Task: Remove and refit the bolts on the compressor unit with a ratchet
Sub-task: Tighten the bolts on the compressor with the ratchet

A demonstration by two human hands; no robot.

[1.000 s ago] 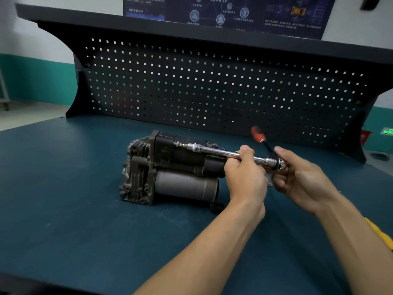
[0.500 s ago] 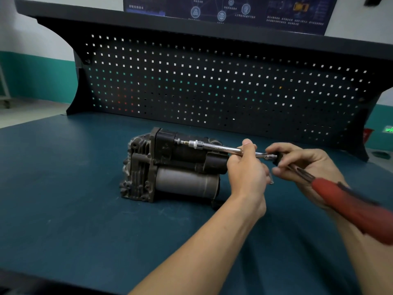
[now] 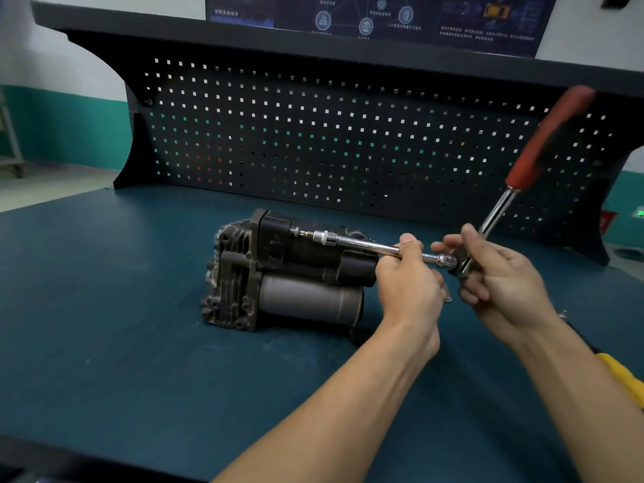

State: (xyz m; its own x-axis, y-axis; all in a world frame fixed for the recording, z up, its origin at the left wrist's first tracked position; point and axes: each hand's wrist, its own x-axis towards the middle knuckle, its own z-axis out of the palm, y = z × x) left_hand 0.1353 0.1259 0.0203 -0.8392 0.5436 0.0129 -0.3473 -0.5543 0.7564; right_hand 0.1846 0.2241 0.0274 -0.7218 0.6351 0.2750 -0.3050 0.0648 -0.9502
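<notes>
The dark compressor unit (image 3: 278, 273) lies on its side in the middle of the blue-green bench top (image 3: 104, 325). A chrome extension bar (image 3: 362, 244) with a socket runs from the unit's upper face rightward to the ratchet head. My left hand (image 3: 407, 287) grips the bar near its right end. My right hand (image 3: 501, 277) pinches the ratchet head, fingers curled around it. The ratchet's red handle (image 3: 547, 141) points up and to the right, blurred. The bolt itself is hidden by the socket.
A black pegboard back panel (image 3: 348, 141) with a shelf on top stands behind the unit. A yellow object (image 3: 620, 374) shows at the right edge beside my right forearm. The bench's near edge runs along the bottom left.
The ratchet handle has swung from low on the right, pointing toward me, up to the upper right. Both hands keep their hold and the compressor has not moved.
</notes>
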